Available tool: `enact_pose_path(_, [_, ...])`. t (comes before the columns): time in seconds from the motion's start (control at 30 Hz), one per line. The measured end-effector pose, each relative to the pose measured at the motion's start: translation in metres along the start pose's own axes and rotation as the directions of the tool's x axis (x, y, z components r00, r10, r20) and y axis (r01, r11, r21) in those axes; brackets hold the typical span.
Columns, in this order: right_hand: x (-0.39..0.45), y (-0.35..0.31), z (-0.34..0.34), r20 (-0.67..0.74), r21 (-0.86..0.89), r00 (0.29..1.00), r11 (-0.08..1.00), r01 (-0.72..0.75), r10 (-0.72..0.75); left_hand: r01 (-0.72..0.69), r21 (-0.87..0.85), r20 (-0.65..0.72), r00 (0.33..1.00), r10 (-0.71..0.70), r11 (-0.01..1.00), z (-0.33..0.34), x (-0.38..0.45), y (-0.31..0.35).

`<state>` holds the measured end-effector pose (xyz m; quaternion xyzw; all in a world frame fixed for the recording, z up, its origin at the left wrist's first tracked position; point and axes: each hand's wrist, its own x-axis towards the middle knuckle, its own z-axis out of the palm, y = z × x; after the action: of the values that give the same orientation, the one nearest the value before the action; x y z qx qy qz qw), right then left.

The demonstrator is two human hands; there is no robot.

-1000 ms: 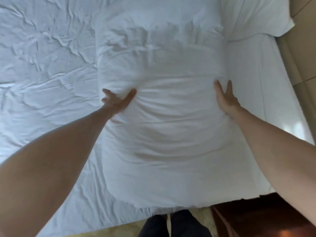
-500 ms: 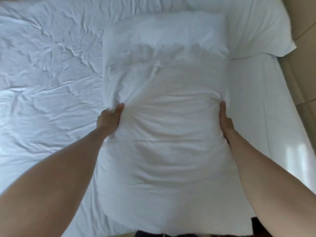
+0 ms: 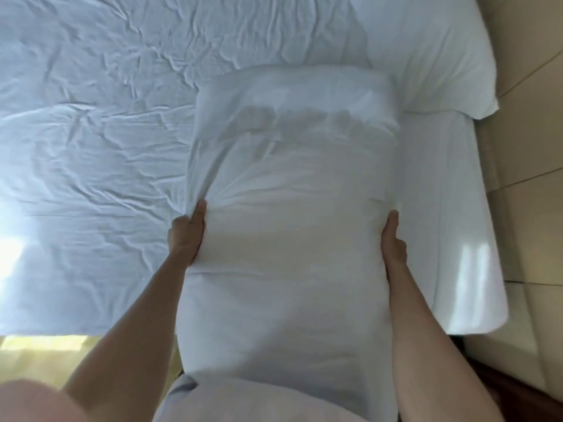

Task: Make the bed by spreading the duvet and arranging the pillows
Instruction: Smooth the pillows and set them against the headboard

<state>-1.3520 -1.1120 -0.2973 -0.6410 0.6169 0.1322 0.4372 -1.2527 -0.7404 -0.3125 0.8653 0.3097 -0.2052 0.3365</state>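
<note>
A large white pillow is lifted off the bed and held lengthwise in front of me, its near end against my body. My left hand grips its left edge, thumb on top and fingers hidden behind the fabric. On the opposite side my right hand grips the right edge the same way. A second white pillow lies flat at the far right corner of the bed. The wrinkled white sheet covers the mattress to the left. No duvet is in view.
The mattress edge runs down the right side beside a beige padded headboard or wall. Yellowish floor shows below the bed's near edge at the lower left. Dark wooden furniture sits at the lower right.
My hands went from resting flat on the pillow's sides to gripping its edges. The pillow has been lifted and pulled toward me, off the bed's near edge.
</note>
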Motion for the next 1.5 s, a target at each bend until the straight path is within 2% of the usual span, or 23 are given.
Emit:
enact_pose_path(0.1, [-0.036, 0.0, -0.011, 0.006, 0.061, 0.999, 0.997, 0.043, -0.043, -0.053, -0.03, -0.03, 0.998, 0.052, 0.998, -0.016, -0.019, 0.001])
enact_pose_path(0.27, [-0.063, -0.005, -0.033, -0.013, 0.162, 0.995, 0.982, 0.1, -0.099, -0.071, -0.143, -0.058, 0.996, 0.063, 0.987, -0.027, -0.036, 0.0])
enact_pose_path(0.43, [-0.075, -0.017, -0.062, -0.074, 0.289, 0.987, 0.944, 0.159, -0.143, -0.229, -0.195, -0.126, 0.97, 0.208, 0.954, -0.028, -0.052, 0.03])
enact_pose_path(0.6, [-0.067, -0.023, -0.099, -0.159, 0.381, 0.974, 0.9, 0.213, -0.163, -0.311, -0.315, -0.185, 0.947, 0.263, 0.897, -0.006, -0.073, 0.067])
enact_pose_path(0.73, [-0.047, -0.031, -0.14, -0.229, 0.427, 0.961, 0.87, 0.244, -0.157, -0.393, -0.381, -0.223, 0.918, 0.329, 0.837, 0.02, -0.097, 0.11])
enact_pose_path(0.87, [-0.006, -0.043, -0.191, -0.321, 0.436, 0.924, 0.834, 0.337, -0.205, -0.442, -0.46, -0.273, 0.896, 0.351, 0.77, 0.066, -0.133, 0.157])
enact_pose_path(0.97, [0.034, -0.051, -0.236, -0.3, 0.468, 0.933, 0.821, 0.326, -0.199, -0.451, -0.522, -0.299, 0.892, 0.34, 0.724, 0.106, -0.167, 0.195])
enact_pose_path(1.1, [0.1, -0.067, -0.306, -0.338, 0.478, 0.924, 0.813, 0.331, -0.177, -0.471, -0.582, -0.322, 0.882, 0.344, 0.662, 0.165, -0.207, 0.241])
enact_pose_path(1.17, [0.132, -0.073, -0.341, -0.353, 0.438, 0.917, 0.833, 0.339, -0.187, -0.447, -0.579, -0.268, 0.894, 0.359, 0.682, 0.193, -0.216, 0.26])
enact_pose_path(1.2, [0.146, -0.075, -0.358, -0.35, 0.405, 0.916, 0.85, 0.337, -0.197, -0.436, -0.514, -0.2, 0.898, 0.391, 0.739, 0.207, -0.214, 0.268])
enact_pose_path(1.27, [0.178, -0.075, -0.386, -0.313, 0.316, 0.929, 0.901, 0.297, -0.196, -0.428, -0.147, 0.087, 0.892, 0.443, 0.892, 0.231, -0.208, 0.279])
enact_pose_path(1.3, [0.192, -0.074, -0.396, -0.277, 0.281, 0.942, 0.921, 0.269, -0.191, -0.439, 0.07, 0.269, 0.873, 0.407, 0.896, 0.239, -0.209, 0.283])
enact_pose_path(1.33, [0.205, -0.073, -0.402, -0.248, 0.256, 0.949, 0.931, 0.259, -0.196, -0.465, 0.219, 0.412, 0.841, 0.35, 0.858, 0.244, -0.211, 0.287])
enact_pose_path(1.37, [0.218, -0.072, -0.407, -0.219, 0.212, 0.949, 0.939, 0.272, -0.226, -0.49, 0.285, 0.491, 0.813, 0.314, 0.823, 0.248, -0.217, 0.292])
enact_pose_path(1.43, [0.241, -0.071, -0.406, -0.172, 0.136, 0.947, 0.946, 0.294, -0.27, -0.545, 0.323, 0.512, 0.788, 0.342, 0.774, 0.258, -0.225, 0.3])
enact_pose_path(1.5, [0.253, -0.068, -0.397, -0.079, 0.151, 0.963, 0.952, 0.267, -0.257, -0.613, 0.329, 0.493, 0.76, 0.423, 0.719, 0.266, -0.232, 0.306])
